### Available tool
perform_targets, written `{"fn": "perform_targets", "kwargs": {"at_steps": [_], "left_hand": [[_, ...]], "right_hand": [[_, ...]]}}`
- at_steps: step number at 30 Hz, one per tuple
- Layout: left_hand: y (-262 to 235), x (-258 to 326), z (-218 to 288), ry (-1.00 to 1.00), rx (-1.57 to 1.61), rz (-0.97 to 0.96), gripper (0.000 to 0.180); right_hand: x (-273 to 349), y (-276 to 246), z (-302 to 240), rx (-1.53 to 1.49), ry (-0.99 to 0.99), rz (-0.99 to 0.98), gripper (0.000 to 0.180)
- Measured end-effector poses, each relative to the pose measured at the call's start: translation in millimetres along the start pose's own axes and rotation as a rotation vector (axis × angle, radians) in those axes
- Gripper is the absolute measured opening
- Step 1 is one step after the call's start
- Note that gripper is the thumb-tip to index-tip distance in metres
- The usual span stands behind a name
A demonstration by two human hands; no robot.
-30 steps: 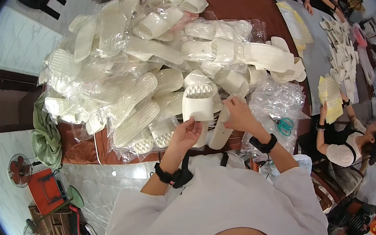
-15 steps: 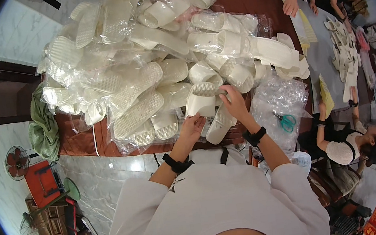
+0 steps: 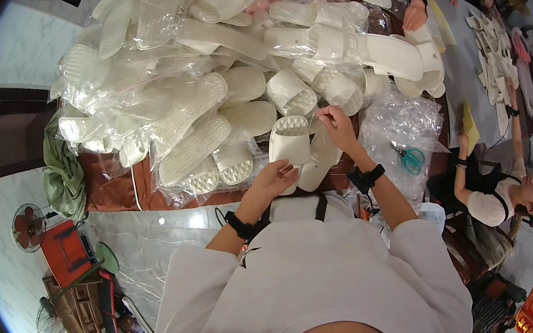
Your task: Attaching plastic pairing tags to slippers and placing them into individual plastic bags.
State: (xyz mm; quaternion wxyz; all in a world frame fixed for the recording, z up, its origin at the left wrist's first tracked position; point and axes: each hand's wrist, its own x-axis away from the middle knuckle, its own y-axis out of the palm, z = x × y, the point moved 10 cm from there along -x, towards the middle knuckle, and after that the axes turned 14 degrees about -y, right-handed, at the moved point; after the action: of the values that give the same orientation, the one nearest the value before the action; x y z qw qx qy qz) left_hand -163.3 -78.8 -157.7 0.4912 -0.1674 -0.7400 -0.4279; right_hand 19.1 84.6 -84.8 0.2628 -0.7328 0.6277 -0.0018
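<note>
A white slipper (image 3: 290,138) lies in front of me at the table's near edge, toe end away from me, with a broad smooth strap and a bumpy insole. My left hand (image 3: 276,177) is closed at its near left side, thumb against the strap and fingers curled over the lower part. A second white slipper (image 3: 323,149) lies just right of it, partly covered. Above that one my right hand (image 3: 339,125) is raised, thumb and forefinger pinched together; whatever is between them is too small to make out.
A large heap of white slippers in clear bags (image 3: 172,105) covers the brown tablecloth (image 3: 109,189). At right lie clear plastic bags (image 3: 385,128) with green-handled scissors (image 3: 411,160). Co-workers sit along a grey table (image 3: 463,86) further right. A fan (image 3: 28,227) stands at left.
My right hand has lifted slightly away from the slipper, to the right and up. The slipper has shifted a little right. A co-worker's hand now reaches over slippers at the far right.
</note>
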Motion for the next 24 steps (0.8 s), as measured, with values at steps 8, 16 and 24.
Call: {"fn": "perform_targets", "kwargs": {"at_steps": [8,16,24], "left_hand": [[90.9,54.0,50.6,0.735,-1.072,0.223,0.034],[158.1,46.1,80.8,1.361,-1.406,0.496,0.025],[158.5,36.0,88.0,1.187,-1.264,0.408,0.015]], "right_hand": [[-4.9,-2.6,-12.7,-0.106,0.039,-0.023,0.007],[0.1,-1.3,-10.9,-0.127,0.089,0.013,0.011],[-3.0,-2.1,-8.0,-0.165,0.095,0.004,0.015]]}}
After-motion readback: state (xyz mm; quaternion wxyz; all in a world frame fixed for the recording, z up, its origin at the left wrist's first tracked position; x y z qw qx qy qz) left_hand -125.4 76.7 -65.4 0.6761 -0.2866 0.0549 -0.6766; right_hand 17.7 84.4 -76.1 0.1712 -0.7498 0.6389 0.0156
